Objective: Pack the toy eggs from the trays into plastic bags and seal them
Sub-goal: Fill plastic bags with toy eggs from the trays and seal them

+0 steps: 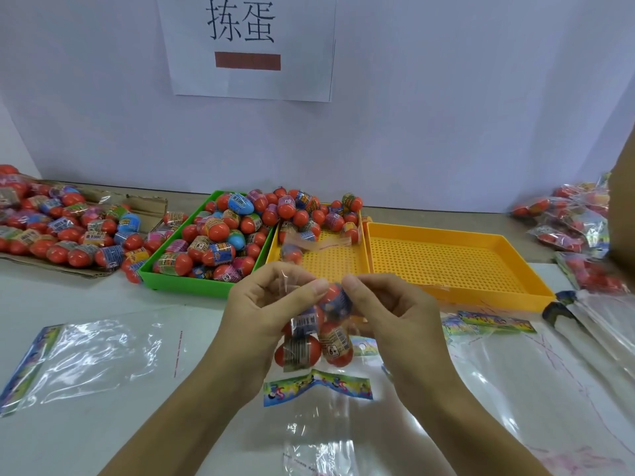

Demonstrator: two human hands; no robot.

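Note:
My left hand [271, 304] and my right hand [385, 310] hold a clear plastic bag [316, 334] above the table, each pinching its top edge. Several red toy eggs [335, 345] with printed wrap labels hang inside the bag between my hands. A green tray [192, 286] heaped with red and blue eggs stands behind my left hand. Beside it a yellow tray [343, 259] holds eggs at its far end. A second yellow tray [457, 259] to the right has nothing in it.
A flat cardboard [86, 269] piled with eggs lies at the far left. Filled bags [577, 221] are stacked at the far right. Loose clear bags [96, 352] with printed headers lie on the white table, left, centre and right. A paper sign [247, 46] hangs on the wall.

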